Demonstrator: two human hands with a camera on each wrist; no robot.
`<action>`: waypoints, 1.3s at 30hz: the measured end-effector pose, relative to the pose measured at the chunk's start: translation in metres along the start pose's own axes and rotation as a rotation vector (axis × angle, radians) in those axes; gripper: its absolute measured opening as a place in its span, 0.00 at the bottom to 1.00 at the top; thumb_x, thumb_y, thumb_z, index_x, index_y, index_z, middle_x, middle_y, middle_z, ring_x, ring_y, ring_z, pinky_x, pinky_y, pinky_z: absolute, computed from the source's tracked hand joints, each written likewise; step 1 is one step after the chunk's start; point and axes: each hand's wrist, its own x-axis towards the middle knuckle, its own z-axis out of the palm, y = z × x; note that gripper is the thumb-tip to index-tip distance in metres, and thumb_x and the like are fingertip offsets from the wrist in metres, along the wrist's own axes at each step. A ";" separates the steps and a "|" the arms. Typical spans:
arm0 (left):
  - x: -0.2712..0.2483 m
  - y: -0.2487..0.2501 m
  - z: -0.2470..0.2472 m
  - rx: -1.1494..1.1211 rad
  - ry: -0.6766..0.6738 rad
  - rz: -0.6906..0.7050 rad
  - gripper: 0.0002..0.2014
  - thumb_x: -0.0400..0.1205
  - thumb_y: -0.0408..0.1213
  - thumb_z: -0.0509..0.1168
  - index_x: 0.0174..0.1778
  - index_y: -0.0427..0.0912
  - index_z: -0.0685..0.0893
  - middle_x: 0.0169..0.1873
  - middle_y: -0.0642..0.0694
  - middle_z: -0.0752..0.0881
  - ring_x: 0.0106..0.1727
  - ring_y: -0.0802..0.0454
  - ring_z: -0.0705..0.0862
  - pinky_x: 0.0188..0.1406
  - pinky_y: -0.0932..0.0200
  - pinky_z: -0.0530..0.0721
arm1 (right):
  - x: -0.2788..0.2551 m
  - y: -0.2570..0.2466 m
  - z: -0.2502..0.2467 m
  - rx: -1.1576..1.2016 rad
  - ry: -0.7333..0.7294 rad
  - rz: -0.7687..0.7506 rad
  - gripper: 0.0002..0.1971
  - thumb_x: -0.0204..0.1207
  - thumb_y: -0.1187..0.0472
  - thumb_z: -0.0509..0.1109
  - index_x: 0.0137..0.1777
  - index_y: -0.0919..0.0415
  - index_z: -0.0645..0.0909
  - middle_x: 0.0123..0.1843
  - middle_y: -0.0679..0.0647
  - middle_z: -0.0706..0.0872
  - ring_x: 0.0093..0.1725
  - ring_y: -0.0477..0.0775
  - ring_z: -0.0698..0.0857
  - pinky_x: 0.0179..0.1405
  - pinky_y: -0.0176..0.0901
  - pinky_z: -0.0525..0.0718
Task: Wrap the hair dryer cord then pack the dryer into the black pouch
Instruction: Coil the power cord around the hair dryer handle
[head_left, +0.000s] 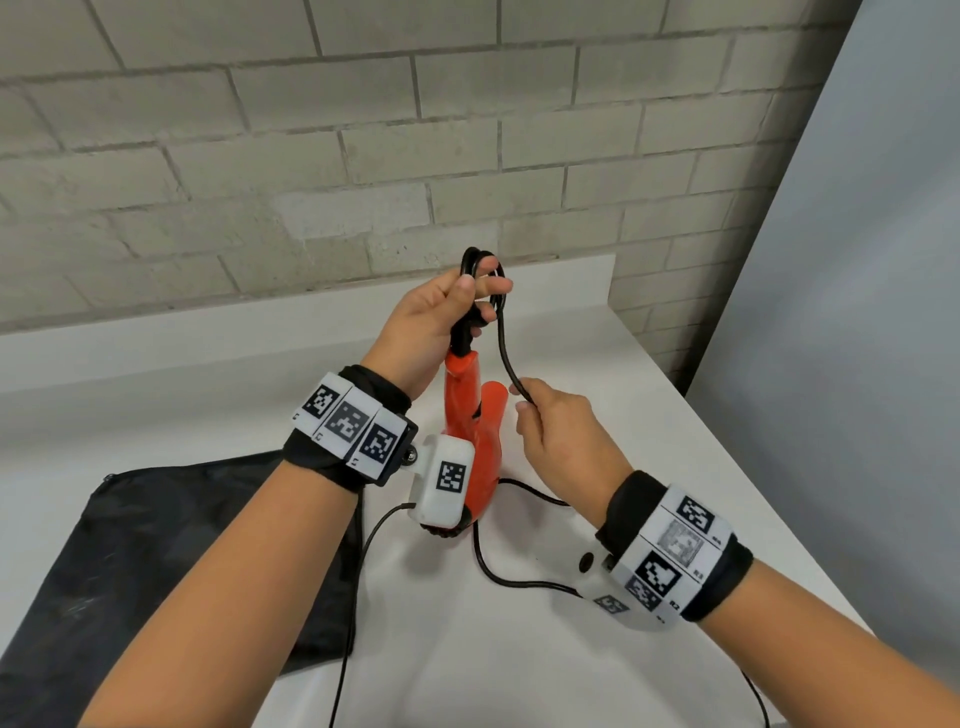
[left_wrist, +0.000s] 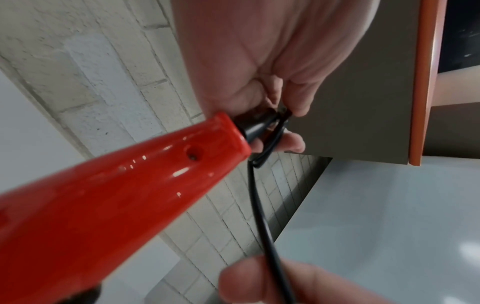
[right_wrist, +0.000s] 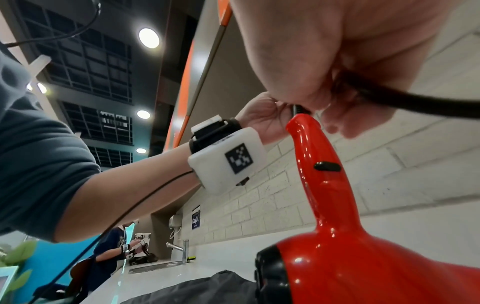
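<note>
Left hand (head_left: 434, 317) raised, pinching cord (head_left: 503, 332) loops, right hand (head_left: 563, 431) gripping cord below

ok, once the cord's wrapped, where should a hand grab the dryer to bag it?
Probably the red handle, from the right: the dryer stands nose-down with its handle up. The left hand holds cord loops at its tip, the right hand pinches cord, and the black pouch lies left.
</note>
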 end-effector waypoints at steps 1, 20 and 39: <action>0.000 -0.001 0.001 0.014 0.024 0.006 0.13 0.86 0.38 0.50 0.61 0.45 0.76 0.41 0.61 0.89 0.35 0.65 0.80 0.36 0.71 0.76 | -0.002 0.001 0.001 0.010 0.010 -0.005 0.16 0.83 0.62 0.52 0.66 0.63 0.74 0.47 0.60 0.87 0.46 0.58 0.85 0.50 0.48 0.83; -0.005 0.005 0.009 0.357 -0.141 -0.003 0.25 0.82 0.53 0.42 0.35 0.44 0.79 0.23 0.57 0.73 0.27 0.61 0.71 0.34 0.67 0.70 | 0.070 -0.027 -0.070 -0.150 0.210 -0.410 0.12 0.79 0.58 0.61 0.54 0.64 0.81 0.49 0.59 0.86 0.41 0.52 0.85 0.44 0.49 0.85; -0.005 -0.005 -0.002 0.027 -0.091 0.053 0.14 0.78 0.39 0.54 0.56 0.39 0.77 0.22 0.59 0.74 0.28 0.61 0.72 0.34 0.70 0.70 | 0.080 -0.019 -0.045 0.147 0.123 -0.158 0.14 0.83 0.65 0.54 0.49 0.71 0.80 0.30 0.42 0.74 0.28 0.37 0.71 0.30 0.23 0.71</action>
